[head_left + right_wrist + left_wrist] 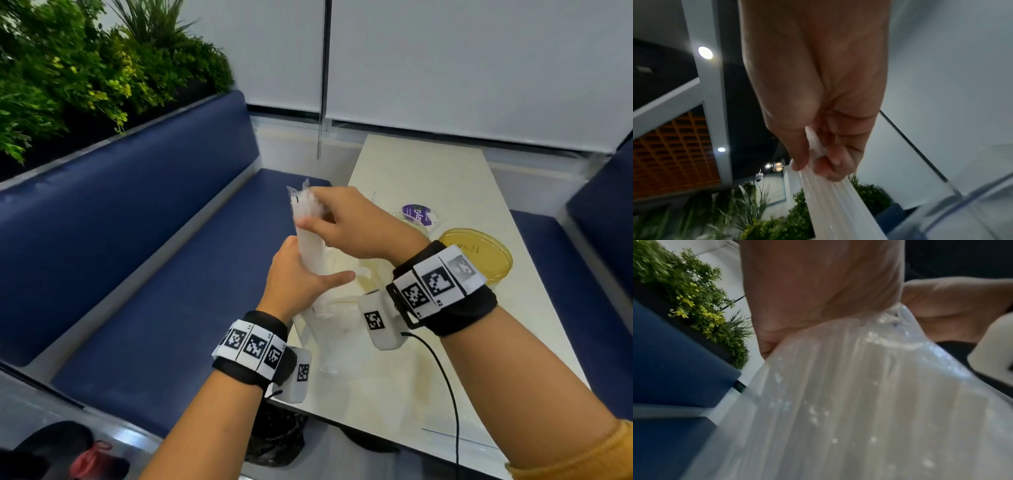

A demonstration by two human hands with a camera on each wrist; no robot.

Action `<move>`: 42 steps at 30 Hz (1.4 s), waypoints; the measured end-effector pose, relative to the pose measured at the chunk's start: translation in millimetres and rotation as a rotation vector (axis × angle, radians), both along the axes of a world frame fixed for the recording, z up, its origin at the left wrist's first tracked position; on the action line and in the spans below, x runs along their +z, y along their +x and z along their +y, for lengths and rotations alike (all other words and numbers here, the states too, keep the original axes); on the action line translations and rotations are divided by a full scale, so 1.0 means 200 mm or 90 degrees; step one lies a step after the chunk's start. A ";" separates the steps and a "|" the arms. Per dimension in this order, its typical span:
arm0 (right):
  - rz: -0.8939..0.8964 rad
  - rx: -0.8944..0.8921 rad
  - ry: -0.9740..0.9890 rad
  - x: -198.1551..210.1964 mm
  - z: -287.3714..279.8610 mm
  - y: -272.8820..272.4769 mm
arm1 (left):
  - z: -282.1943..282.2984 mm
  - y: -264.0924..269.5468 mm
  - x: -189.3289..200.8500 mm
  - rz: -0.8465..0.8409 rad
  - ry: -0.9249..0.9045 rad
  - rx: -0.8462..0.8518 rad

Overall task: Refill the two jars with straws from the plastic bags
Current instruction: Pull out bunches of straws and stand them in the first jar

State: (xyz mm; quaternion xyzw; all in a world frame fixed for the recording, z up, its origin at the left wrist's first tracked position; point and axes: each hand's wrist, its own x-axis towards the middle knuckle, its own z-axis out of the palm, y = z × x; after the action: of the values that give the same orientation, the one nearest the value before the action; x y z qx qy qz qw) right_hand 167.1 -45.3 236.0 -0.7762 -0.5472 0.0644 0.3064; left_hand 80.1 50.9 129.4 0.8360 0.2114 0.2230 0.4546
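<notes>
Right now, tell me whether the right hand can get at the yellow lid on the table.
Probably not at once. The right hand is pinching the top of the bag of straws, which the left hand grips lower down. The yellow lid lies uncovered just beyond the right wrist, so letting go should free the way.

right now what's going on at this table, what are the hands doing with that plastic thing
A person is working over a pale table in a booth with blue benches. The left hand grips a clear plastic bag of straws around its middle, holding it upright. The right hand pinches a bunch of white straws at the bag's top end, apparently drawing them out. A yellow lid and a purple-labelled lid lie on the table behind the hands. The jars are mostly hidden, so how full they are cannot be told.
</notes>
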 end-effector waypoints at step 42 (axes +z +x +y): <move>-0.166 -0.510 0.270 -0.01 -0.21 0.81 | 0.17 -0.04 -0.05 0.009 0.020 0.049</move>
State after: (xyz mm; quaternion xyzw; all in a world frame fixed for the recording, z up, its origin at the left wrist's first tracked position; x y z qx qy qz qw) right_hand 328.3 -86.9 234.9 -0.8482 -0.2399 -0.2702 0.3874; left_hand 71.2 84.2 120.0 0.8358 0.2434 0.2377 0.4308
